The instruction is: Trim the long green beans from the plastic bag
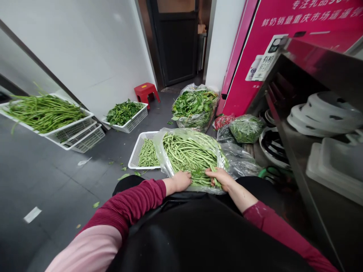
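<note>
Long green beans (187, 151) fill a clear plastic bag (166, 160) with its mouth wide open, right in front of my knees. My right hand (222, 178) is closed round a few green beans at the bag's near right side. At the near left rim, my left hand (181, 181) rests against the beans with its fingers curled in; whatever lies under them is hidden. Just left of the bag, and partly covered by it, a white perforated basket (134, 160) holds shorter pieces of green bean (149, 153).
Stacked white baskets (82, 132) with long green stems stand at left, near a basket of leafy greens (124, 113). Behind are a red stool (146, 92) and a bag of leaves (195, 104). A metal shelf (300, 166) with containers closes in the right side.
</note>
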The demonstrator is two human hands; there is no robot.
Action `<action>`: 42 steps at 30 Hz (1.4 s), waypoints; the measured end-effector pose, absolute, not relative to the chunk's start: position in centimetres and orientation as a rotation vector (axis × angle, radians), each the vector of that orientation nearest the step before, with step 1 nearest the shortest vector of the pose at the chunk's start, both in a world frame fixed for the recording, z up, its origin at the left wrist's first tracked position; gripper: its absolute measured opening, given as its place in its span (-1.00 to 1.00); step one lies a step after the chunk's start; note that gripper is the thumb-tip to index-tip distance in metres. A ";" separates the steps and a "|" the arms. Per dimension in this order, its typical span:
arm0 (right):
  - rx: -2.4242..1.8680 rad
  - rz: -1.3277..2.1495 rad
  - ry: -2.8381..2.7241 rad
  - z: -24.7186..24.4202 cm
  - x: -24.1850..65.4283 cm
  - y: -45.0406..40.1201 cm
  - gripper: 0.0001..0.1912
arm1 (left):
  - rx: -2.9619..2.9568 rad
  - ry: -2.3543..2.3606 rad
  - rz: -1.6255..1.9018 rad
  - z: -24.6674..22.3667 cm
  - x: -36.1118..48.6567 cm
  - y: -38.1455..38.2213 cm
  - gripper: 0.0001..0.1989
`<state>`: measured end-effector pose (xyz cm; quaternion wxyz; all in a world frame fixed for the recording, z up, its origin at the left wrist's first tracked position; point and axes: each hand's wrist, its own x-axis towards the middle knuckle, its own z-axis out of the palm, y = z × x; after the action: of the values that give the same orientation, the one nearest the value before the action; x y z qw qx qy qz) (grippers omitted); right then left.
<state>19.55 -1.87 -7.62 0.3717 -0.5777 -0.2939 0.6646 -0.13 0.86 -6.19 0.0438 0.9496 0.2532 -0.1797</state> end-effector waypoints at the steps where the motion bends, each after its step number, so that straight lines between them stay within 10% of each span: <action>1: -1.538 1.651 -0.860 -7.7 19.7 -1.9 -0.78 | 2.879 0.807 -0.565 -6.0 0.0 0.9 -0.84; 25: -1.713 1.227 -1.303 -4.7 20.5 -2.4 -0.82 | 2.895 0.985 0.228 -1.8 -0.5 4.2 -0.81; 42: -1.764 1.019 -1.009 -6.2 17.7 -0.4 -0.84 | 2.827 1.129 -0.054 1.5 2.2 -4.3 -0.70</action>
<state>17.72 -0.36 -6.17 0.4205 -0.7040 -0.4028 0.4067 2.22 -4.28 1.54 0.0488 0.9275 0.3703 -0.0178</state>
